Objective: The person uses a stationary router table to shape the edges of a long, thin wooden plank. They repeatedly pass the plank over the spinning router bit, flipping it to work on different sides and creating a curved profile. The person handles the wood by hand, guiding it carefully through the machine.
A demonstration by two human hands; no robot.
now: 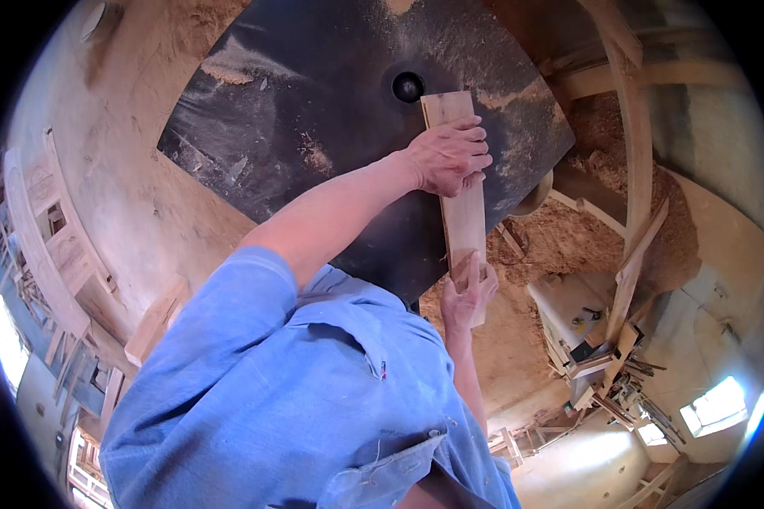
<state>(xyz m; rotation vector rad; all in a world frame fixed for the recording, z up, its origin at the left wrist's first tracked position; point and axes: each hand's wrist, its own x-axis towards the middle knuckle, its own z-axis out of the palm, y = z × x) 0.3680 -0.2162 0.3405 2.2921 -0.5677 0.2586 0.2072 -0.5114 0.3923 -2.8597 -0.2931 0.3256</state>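
A long, pale wooden board (464, 219) lies over the dark machine table (331, 93), and its near end sticks out past the table's edge. My left hand (452, 157) is closed over the board's far part, the fingers curled across its right edge. Further back, my right hand (469, 293) grips the near end, with the thumb on top. Close to the board's far left corner is a round black opening (407, 86) with a dark round part inside. Sawdust lies in patches on the table. The board's underside is hidden.
Sawdust (560, 242) is heaped on the floor to the right, beside a long upright timber (637, 144). A pile of wood offcuts (624, 399) stands at the lower right. Carved wooden panels (68, 246) lean at the left. Another piece of timber (157, 322) is behind my left arm.
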